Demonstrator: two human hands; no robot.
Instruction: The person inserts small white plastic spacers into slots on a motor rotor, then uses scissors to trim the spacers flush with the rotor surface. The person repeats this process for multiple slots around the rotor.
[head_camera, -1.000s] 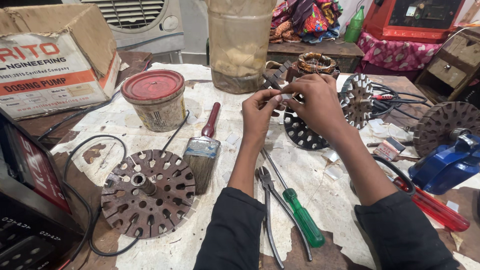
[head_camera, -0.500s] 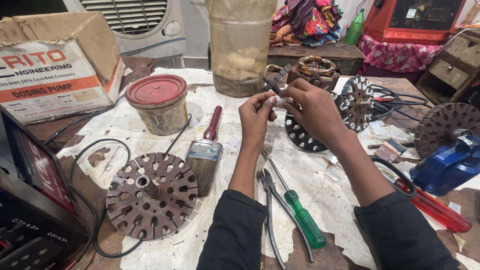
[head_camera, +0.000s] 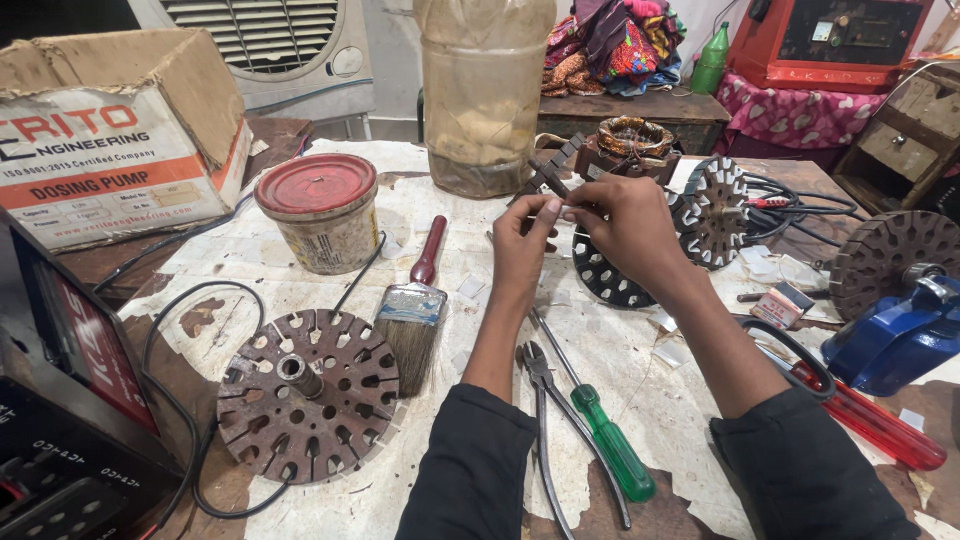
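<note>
Two bare hands meet above the middle of the worktop (head_camera: 640, 380), both in black sleeves. The left hand (head_camera: 522, 250) and the right hand (head_camera: 625, 225) have their fingers (head_camera: 550, 208) pinched narrow on a small pale strip (head_camera: 566, 212), held between the fingertips of both; it is too small to tell its material. The strip hangs over a dark slotted disc (head_camera: 605, 280), apart from it.

Near the left forearm lie steel pliers (head_camera: 545, 420) and a green-handled screwdriver (head_camera: 610, 450), side by side. Left of them a flat brush (head_camera: 412, 315) with a red handle rests beside a rusty round rotor (head_camera: 308, 395), pierced with slots and holes, a short shaft at its centre. Behind it stands a tin (head_camera: 322, 212) with a red lid, and further back a cloudy plastic jar (head_camera: 482, 95). A cardboard box (head_camera: 115, 140) sits at far left. A red-handled screwdriver (head_camera: 870, 420) lies by the right forearm.

Against half a second ago, the hands sit in much the same place, with the pinch unchanged.
</note>
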